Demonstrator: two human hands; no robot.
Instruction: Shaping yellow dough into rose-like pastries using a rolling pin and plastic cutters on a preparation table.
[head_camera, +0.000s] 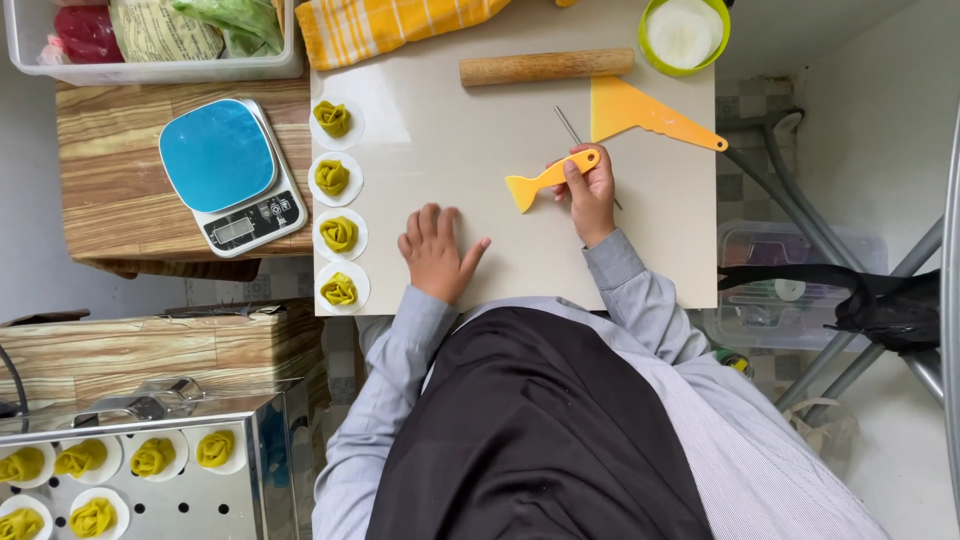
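Dark apron and grey sleeves fill the near frame as a person's left hand (437, 252) rests flat, fingers spread, on the pale work board (470, 120). Their right hand (590, 190) clasps a small yellow scraper (545, 180) mid-board. Rolled green dough pieces (338, 233) line the left edge; a careless sweep could knock them off. Beyond: rolling pin (546, 66), blue scale (230, 172), steamer tray (140, 470).
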